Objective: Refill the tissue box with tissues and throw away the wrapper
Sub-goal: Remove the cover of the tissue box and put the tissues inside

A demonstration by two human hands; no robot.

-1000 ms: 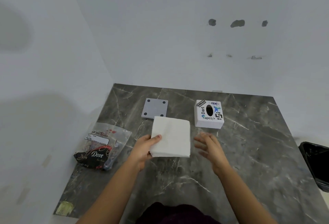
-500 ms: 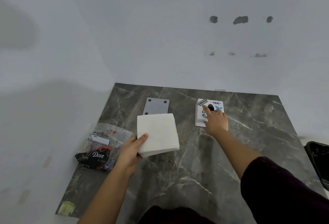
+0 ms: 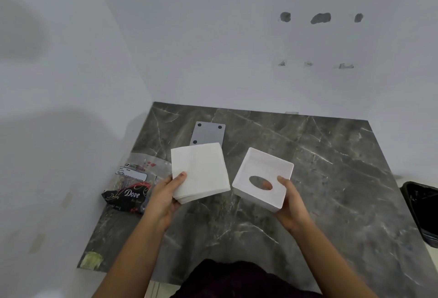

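Left hand [image 3: 163, 193] pinches the tissue stack [image 3: 199, 171] at its near-left corner, thumb on top, fingers under, stack lifted off the marble table [image 3: 331, 179] & tilted a bit. Right hand [image 3: 290, 203] grips the tissue box [image 3: 263, 179] at its near-right corner, thumb inside the wall, a fingertip showing thru the oval slot. Box is flipped so the open underside faces up twd the camera, held just beside the stack, not touching afaict.

Handling, judged: stack is light, soft, loose sheets — floppy, likely to fan or slide apart if held by one corner only; better support w/ flat palm under the middle or pinch across both edges, keep it square to the opening. Box looks like thin rigid plastic, light, smooth walls, so could slip; hold by 2 opposite walls, not the slot.

Further out: grey base plate [image 3: 208, 133] w/ dark dots lies flat behind the stack, prob the box bottom, to go on after filling. Empty Dove wrapper [image 3: 132, 186] lies at the table's left edge, crinkly film, v light. Black bin [image 3: 422, 212] off the right edge, well apart from the wrapper
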